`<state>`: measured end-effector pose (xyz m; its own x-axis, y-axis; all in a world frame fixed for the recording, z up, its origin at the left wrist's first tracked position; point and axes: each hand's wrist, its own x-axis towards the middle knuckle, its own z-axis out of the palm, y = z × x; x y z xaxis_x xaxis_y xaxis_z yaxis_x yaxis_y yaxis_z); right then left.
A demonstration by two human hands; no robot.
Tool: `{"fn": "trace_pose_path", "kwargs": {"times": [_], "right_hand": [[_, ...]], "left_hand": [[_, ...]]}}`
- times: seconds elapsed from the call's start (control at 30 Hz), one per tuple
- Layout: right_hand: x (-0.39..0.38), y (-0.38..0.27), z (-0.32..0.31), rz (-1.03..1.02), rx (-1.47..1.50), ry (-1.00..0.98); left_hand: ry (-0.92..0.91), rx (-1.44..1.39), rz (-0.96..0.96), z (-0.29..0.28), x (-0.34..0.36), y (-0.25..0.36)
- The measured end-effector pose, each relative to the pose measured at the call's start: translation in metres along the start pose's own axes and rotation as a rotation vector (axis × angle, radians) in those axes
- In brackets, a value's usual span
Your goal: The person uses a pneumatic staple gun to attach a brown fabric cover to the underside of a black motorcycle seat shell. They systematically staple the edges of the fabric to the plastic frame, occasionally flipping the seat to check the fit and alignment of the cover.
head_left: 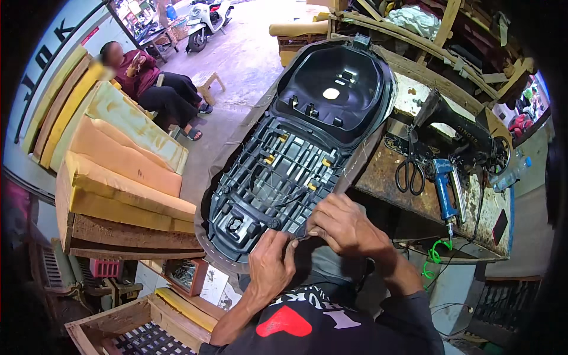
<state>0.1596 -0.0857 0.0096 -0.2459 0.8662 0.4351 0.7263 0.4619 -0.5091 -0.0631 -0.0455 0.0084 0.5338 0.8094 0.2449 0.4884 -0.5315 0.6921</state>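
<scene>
A motorcycle seat lies upside down before me, its black plastic base facing up. The ribbed part is near me and a smooth hollow bowl is at the far end. A grey-brown seat cover wraps round its rim, with loose threads along the edge. At the near right rim, my left hand is closed, thumb and fingers pinching the cover's edge. Just right of it, my right hand also pinches the cover's edge, fingers curled. The fingertips partly hide the piece of edge between them.
On the worn table at right are black scissors, a blue air staple gun with a green coiled hose, and a black sewing machine. Foam blocks stack at left. A person sits beyond them; a scooter stands farther back.
</scene>
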Motion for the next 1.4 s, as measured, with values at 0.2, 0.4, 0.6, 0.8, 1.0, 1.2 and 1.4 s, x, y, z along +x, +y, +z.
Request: {"fn": "trace_pose_path", "kwargs": {"times": [0.2,0.4,0.6,0.8,1.0,1.2,1.4], "right_hand": [[-0.016,-0.009,-0.028,0.021,0.108,-0.122],[0.004,0.014,-0.010,-0.108,0.010,-0.055],[0.054,0.017,-0.013,-0.316,0.136,0.154],[0.099,0.021,-0.011,-0.510,0.174,0.425],[0.124,-0.018,-0.020,0.004,0.311,0.257],[0.132,-0.013,-0.026,0.172,0.142,-0.104],[0.122,-0.012,-0.027,0.064,0.032,0.084]], "left_hand": [[-0.029,0.030,0.026,0.000,-0.001,-0.002],[-0.037,0.205,0.193,0.003,0.003,-0.002],[0.262,0.403,0.348,-0.028,0.022,0.023],[0.419,0.453,0.327,-0.050,0.050,0.032],[0.552,0.248,0.076,-0.053,0.066,0.039],[0.409,0.385,0.215,-0.047,0.045,0.046],[0.442,0.545,0.431,-0.030,0.056,0.015]]}}
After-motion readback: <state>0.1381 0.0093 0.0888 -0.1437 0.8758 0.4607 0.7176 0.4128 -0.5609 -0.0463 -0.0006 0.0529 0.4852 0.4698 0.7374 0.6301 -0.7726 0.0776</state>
